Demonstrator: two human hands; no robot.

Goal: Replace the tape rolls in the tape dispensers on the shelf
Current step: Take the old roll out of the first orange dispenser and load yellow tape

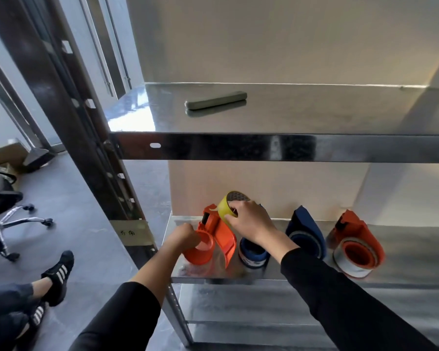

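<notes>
Left grip [185, 235] curls round the hub of the orange dispenser [222, 236] at the left end of the lower shelf [416, 262]; right grip [251, 219] pinches a yellow roll [223, 208] just above it. A tan label [134, 233] on the post bears handwriting too small to read. The right wrist partly hides a blue dispenser [252, 254].

Both arms reach forward and down, the left arm [151, 274] bare along the forearm with its black sleeve [117, 320] pushed back, the right arm [340, 295] covered to the wrist. The left hand [185, 235] is knuckles-up, its fingers curled round the round hub of an orange plastic tape dispenser [221, 236]. The right hand [251, 221] sits higher and farther forward, fingers and thumb pinching a yellow roll of tape [226, 207] by its rim.
</notes>
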